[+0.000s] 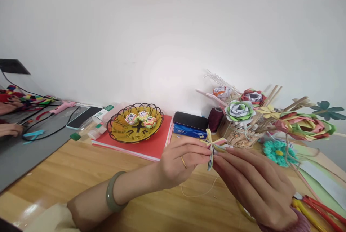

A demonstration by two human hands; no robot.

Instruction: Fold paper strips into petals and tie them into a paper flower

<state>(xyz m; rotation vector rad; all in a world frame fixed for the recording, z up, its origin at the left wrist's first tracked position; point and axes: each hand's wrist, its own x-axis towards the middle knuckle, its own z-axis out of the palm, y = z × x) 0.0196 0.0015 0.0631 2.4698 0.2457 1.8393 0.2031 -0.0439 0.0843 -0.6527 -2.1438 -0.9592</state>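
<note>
Near the middle, a small bundle of folded paper strips [210, 166], yellow, pink and pale green, spreads out like a cross. My left hand [180, 158], with a ring and a green bangle, pinches its left side. From the right, my right hand [256, 179] grips its other side with fingertips close to the left ones. The strips meet at a centre partly covered by the fingers. Below the hands a thin pale thread [198, 196] loops over the wooden table [146, 196]; where it ends is hidden.
A yellow woven basket [121, 127] with folded paper flowers stands on red paper [155, 145]. Behind the hands are a phone [190, 120] on a blue pack [186, 131] and a vase [229, 136] of paper flowers. Red-handled pliers [321, 206] lie right. Another person's hands [10, 130] are far left.
</note>
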